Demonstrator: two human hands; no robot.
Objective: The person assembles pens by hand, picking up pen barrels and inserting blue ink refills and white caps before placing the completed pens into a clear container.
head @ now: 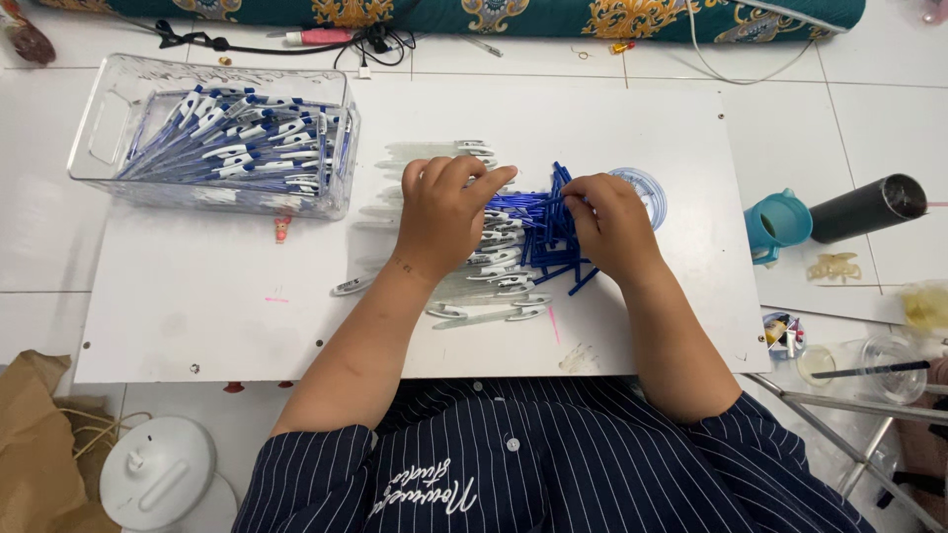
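Observation:
My left hand rests on a row of clear pen barrels with white clips laid on the white board. Its fingertips pinch toward a blue refill. My right hand sits just to the right, fingers closed on the same blue piece above a heap of blue pen refills. Both hands meet at the middle of the board. A round clear lid lies partly hidden behind my right hand.
A clear plastic bin at the far left holds several assembled blue and white pens. A teal cup and a black cylinder stand right of the board. A white lidded pot and brown paper bag sit near left.

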